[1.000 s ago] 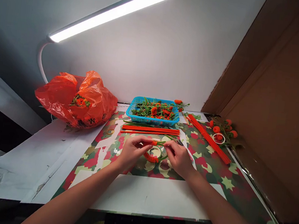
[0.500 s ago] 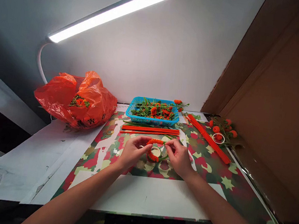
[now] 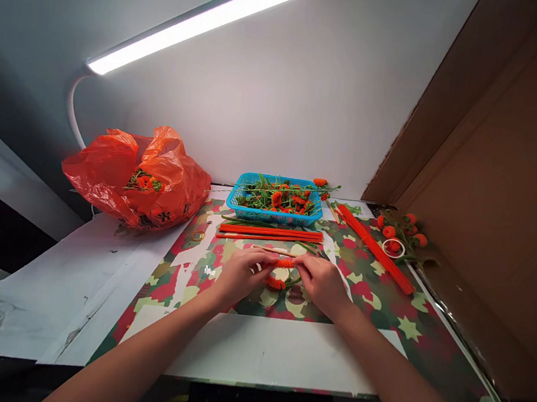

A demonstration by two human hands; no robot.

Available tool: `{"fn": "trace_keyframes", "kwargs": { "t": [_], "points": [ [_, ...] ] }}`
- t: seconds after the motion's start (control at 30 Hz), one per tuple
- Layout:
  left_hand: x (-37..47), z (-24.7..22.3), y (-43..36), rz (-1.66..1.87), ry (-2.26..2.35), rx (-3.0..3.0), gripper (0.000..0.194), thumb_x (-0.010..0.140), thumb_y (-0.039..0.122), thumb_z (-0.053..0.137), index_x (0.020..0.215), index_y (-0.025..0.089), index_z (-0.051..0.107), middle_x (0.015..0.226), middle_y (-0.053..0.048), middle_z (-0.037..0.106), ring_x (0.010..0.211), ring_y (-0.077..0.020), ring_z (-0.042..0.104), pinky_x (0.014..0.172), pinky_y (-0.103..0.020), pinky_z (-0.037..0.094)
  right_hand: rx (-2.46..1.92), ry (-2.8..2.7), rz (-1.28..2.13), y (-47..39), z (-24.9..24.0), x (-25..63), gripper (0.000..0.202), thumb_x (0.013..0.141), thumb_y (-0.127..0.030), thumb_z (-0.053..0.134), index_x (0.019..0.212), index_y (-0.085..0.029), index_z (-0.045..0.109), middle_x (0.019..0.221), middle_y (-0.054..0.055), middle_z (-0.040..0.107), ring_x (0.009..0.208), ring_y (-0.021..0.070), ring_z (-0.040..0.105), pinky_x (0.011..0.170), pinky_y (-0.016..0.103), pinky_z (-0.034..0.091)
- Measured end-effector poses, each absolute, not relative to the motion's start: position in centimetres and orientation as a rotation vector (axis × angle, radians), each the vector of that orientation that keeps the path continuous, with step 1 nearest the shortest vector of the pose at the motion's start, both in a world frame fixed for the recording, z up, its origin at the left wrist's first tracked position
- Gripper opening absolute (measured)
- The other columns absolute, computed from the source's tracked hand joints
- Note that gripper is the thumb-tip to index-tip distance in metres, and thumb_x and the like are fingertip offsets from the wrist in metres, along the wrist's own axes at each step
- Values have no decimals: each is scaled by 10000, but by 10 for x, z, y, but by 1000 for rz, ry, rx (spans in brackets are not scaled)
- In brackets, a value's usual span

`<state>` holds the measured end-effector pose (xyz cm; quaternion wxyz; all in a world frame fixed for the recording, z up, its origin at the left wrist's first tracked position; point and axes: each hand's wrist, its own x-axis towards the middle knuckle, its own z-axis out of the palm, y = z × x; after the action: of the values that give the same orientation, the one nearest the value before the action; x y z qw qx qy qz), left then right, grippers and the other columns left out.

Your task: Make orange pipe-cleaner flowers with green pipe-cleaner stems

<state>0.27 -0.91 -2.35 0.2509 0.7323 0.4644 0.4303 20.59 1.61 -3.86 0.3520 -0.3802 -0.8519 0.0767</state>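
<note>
Between my two hands is a short orange coiled pipe cleaner [image 3: 285, 263], level above the table. My left hand [image 3: 244, 275] pinches its left end between thumb and fingers. At its right end, my right hand [image 3: 321, 282] pinches with thumb and index finger. Just below lies another orange fuzzy coil [image 3: 276, 283], with a green stem beside it. A pale tape roll [image 3: 284, 274] shows partly behind the held coil. Past the fingertips lies a thin pale stick [image 3: 275, 251]. Orange pipe cleaners [image 3: 270, 232] lie in a row behind it.
A blue basket [image 3: 274, 217] of orange flowers with green stems stands at the back. An orange plastic bag [image 3: 174, 185] sits left under a lamp [image 3: 205, 25]. More pipe cleaners [image 3: 376, 251], flowers [image 3: 409, 228] and a white ring [image 3: 394, 241] lie right, near a cardboard wall [image 3: 491, 186].
My hands have come closer together, and my right hand has moved left onto the coil's end. Less of the coil and tape roll shows. The thin stick now shows behind my fingers.
</note>
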Motion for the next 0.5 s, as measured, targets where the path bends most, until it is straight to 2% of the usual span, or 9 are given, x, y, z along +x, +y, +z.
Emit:
{"fn": "trace_keyframes", "kwargs": {
  "t": [0.07,0.2,0.33,0.43,0.5],
  "points": [
    [4,-24,-9,1204,1260,1897,185,804,244,630,956,208,728,914,-63,726,741,-160,654,596,-241,536,-1012,-2109,332,14,-38,203,153,901,-184,458,856,-196,605,721,14,666,609,151,603,590,243,407],
    [7,-27,-10,1254,1230,1551,384,735,346,716,1074,172,662,954,-82,706,775,-182,668,636,-269,569,-1104,-1858,521,12,-34,198,122,886,-252,487,842,-194,585,644,-10,611,518,125,531,529,235,388],
    [10,-31,-8,1347,1154,1369,337,759,356,693,1026,154,660,861,-67,711,714,-169,670,622,-259,560,-1119,-1708,730,10,-34,195,146,831,-326,568,888,-192,568,568,-43,534,506,127,512,525,238,415],
    [9,-32,-7,1406,1163,1321,333,755,335,699,1032,154,662,857,-60,713,691,-155,670,629,-253,557,-1125,-1555,924,10,-36,193,209,770,-347,628,894,-185,580,673,-5,603,604,153,591,574,257,483],
    [9,-31,-8,1413,1189,1337,316,758,326,696,1022,155,674,846,-56,717,673,-151,671,616,-247,556,-1126,-1495,989,11,-37,193,199,775,-345,612,885,-179,611,767,31,652,653,165,620,611,276,509]
  ]
}}
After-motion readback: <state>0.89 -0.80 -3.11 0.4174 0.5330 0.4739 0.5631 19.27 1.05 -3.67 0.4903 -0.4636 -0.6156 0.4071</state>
